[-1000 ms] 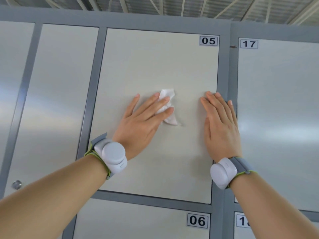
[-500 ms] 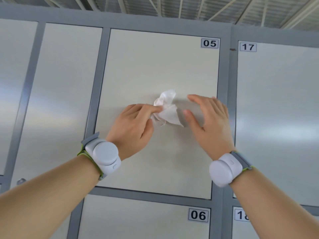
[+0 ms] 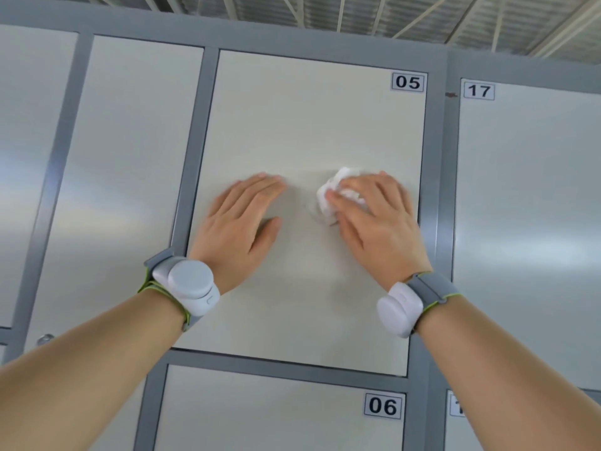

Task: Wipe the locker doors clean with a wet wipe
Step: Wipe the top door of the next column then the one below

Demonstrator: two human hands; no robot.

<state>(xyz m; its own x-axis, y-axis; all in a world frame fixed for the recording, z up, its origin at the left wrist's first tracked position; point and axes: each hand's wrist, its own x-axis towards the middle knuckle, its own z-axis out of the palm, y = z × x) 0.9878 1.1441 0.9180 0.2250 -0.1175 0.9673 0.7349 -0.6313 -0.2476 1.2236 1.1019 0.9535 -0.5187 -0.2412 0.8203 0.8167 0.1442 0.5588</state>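
Locker door 05 point(image 3: 302, 118) is a pale beige panel in a grey frame, straight in front of me. My left hand point(image 3: 240, 219) rests flat on its middle left part, fingers straight and together. My right hand point(image 3: 380, 229) lies on the door's right part and presses a crumpled white wet wipe point(image 3: 325, 206) against it with spread fingers. Most of the wipe is hidden under those fingers; it bulges out at their left. The hands are slightly blurred. Both wrists carry white sensor bands.
Door 17 point(image 3: 527, 190) is to the right, door 06 point(image 3: 260, 411) below, and an unnumbered door point(image 3: 123, 157) to the left. A small metal knob point(image 3: 45, 338) sits at the lower left. Grey frame bars separate the doors. Ceiling beams run above.
The wipe passed from my left hand to my right hand. My left hand went from pinching it to lying flat. My right hand moved onto the wipe.
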